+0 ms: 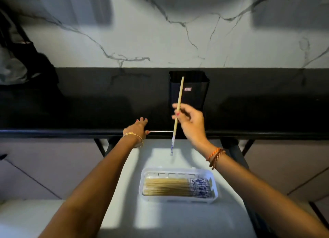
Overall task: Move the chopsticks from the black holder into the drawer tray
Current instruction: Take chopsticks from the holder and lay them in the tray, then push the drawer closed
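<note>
At frame centre, my right hand [190,123] pinches one chopstick [178,111] before the black holder [195,93]; my left hand [138,129] rests flat-fingered on the counter edge [71,133]. Lower centre, the tray [214,187] holds chopsticks.

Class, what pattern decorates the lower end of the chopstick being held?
A blue-and-white pattern on the chopstick; the rest is plain pale wood. Head view, the only one.

A home kitchen: black tabletop [89,104] under a marble-veined backsplash [160,32], with an open drawer [124,220] holding a chopstick tray [214,187].
</note>
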